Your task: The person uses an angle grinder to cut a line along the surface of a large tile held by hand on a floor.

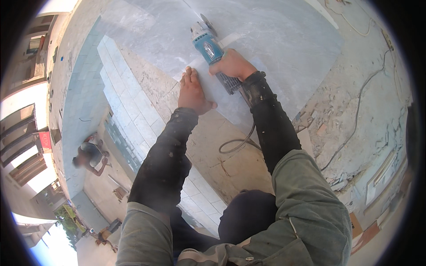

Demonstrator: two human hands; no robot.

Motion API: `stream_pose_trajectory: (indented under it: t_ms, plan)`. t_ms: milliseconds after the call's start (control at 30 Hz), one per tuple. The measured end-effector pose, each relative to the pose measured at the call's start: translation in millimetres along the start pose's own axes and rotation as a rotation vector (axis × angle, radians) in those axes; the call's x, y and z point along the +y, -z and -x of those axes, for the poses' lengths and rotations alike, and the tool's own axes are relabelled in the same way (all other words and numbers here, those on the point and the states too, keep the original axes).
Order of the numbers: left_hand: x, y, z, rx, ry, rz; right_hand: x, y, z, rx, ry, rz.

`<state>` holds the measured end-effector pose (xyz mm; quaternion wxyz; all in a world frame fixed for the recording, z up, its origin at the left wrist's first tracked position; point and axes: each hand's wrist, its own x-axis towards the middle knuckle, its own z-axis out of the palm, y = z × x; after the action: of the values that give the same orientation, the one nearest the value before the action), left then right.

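My right hand (234, 65) is wrapped round the body of a teal and black angle grinder (207, 47). Its thin cutting disc (207, 24) stands on edge at the far end, over a large grey stone-look slab (284, 53). A pale, dusty line runs across the slab ahead of the disc. My left hand (194, 91) lies at the slab's near left edge, fingers stretched forward and thumb out to the side, with nothing held. Black, dust-spotted sleeves cover both forearms. The grinder's cord passes under my right wrist.
The cord (239, 142) loops on the dusty floor near the slab, and a cable (358, 103) snakes across rubble on the right. Pale tiled steps (128, 95) descend on the left. Lower down, another person (92, 153) crouches by a wall. Broken pieces (321, 129) lie right of the slab.
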<state>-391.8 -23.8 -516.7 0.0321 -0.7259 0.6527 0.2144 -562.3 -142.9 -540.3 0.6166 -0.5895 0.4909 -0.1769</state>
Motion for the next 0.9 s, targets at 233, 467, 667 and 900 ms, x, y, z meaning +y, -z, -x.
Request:
stream_pose_trajectory:
  t_ms: [233,467,667,900]
  plan:
    - [2.6,0.0,-1.4,0.009,0.013,0.019,-11.6,2.1,-33.6,0.005,-0.005,0.034]
    - [0.7,-4.9,-1.7,0.070,-0.009,0.041,-25.5,4.6,-53.9,0.017,0.002,0.024]
    - [7.2,3.8,-0.1,-0.008,0.032,0.032,-32.5,4.2,-73.1,0.002,0.028,-0.002]
    - [6.1,2.1,-1.8,0.007,0.009,0.022,-38.5,4.1,-106.1,-0.002,0.029,0.012]
